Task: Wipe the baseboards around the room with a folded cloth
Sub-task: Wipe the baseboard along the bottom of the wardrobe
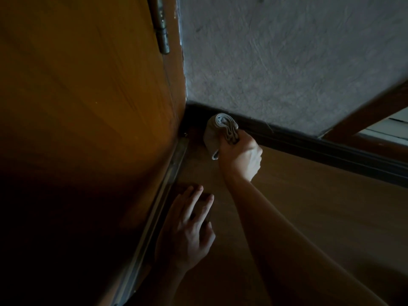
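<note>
Grey folded cloth (220,133), gripped in the right hand (240,155), met the dark baseboard (309,142) by the corner; the left hand (187,226) lay flat on the floor (309,206), likely for support.

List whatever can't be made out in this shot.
1. Head view: whether the cloth touches the baseboard; the cloth's own bulk hides the contact.
2. Head view: the fingertips of the right hand, wrapped behind the cloth.
3. Head view: dust on the baseboard, too dark to judge; the right edge cuts it off.
4. Head view: the dark patch under the left hand, too dim to identify.
</note>
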Motion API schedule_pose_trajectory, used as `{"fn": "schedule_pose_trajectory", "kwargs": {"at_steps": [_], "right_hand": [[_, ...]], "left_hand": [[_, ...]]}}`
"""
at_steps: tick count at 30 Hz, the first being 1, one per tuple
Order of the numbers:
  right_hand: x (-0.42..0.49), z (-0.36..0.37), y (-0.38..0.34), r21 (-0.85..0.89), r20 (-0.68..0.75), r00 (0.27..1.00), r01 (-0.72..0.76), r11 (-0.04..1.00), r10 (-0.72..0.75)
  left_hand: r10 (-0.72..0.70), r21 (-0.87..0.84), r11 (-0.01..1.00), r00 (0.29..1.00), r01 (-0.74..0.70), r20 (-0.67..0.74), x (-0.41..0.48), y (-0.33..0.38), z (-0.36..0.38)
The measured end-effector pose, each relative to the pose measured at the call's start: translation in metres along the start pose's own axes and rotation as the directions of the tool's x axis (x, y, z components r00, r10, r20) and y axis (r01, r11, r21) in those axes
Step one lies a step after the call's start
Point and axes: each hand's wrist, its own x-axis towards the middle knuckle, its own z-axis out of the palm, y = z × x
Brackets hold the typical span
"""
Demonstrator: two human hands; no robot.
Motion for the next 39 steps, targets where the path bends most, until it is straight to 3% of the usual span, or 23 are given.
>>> {"fn": "schedule_pose_trajectory", "kwargs": {"at_steps": [14, 20, 33, 39], "right_hand": [[0.025, -0.093, 0.083, -0.005, -0.233, 0.96, -0.159, 0.987, 0.153], [0.029, -0.094, 0.078, -0.06, -0.159, 0.985, -0.077, 0.995, 0.067], [0.032, -0.105, 0.095, -0.045, -0.225, 0.973, -0.064, 0.997, 0.052], [0.026, -0.076, 0.07, -0.052, -0.168, 0.986, -0.023, 0.998, 0.014]], "left_hand": [[0.03, 0.066, 0.997, 0.999, -0.029, -0.011, 0.001, 0.004, -0.002], [0.023, 0.08, 0.997, 1.0, -0.023, 0.005, 0.001, 0.003, 0.001], [0.027, 0.078, 0.997, 1.0, -0.028, 0.014, 0.001, 0.003, 0.0], [0.024, 0.104, 0.994, 1.0, -0.026, 0.02, 0.004, 0.005, -0.004]]}}
